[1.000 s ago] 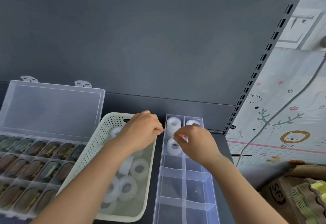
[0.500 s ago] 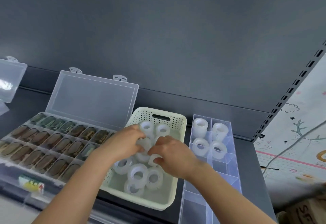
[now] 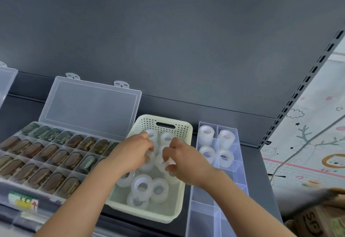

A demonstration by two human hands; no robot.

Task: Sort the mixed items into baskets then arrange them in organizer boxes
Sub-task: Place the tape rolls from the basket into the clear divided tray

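Worked at a dark grey shelf (image 3: 253, 171) backed by a plain grey panel (image 3: 168, 40), with a slotted upright (image 3: 306, 80) along the right edge. Looked past it, to the right, onto a pale play mat (image 3: 313, 124) printed with a lion and a deer; caught a cardboard box (image 3: 315, 220), blurred, at the near right. Had a lidded organizer (image 3: 89, 104), open and filled with brown-green oval pieces (image 3: 56, 156), on the left, a cream basket (image 3: 147, 123) in the middle and a clear divided tray (image 3: 205, 218) just right of it, with four white rolls (image 3: 206, 132) standing in the tray's far compartments. Reached both hands into the basket over loose tape rolls (image 3: 141, 187). Pinched one roll (image 3: 164, 160) between thumb and curled fingers of the right hand (image 3: 184, 160), toward the far middle of the basket. Curled the left hand (image 3: 133, 152) down onto the pile just left of that roll; could not tell whether anything was held there.
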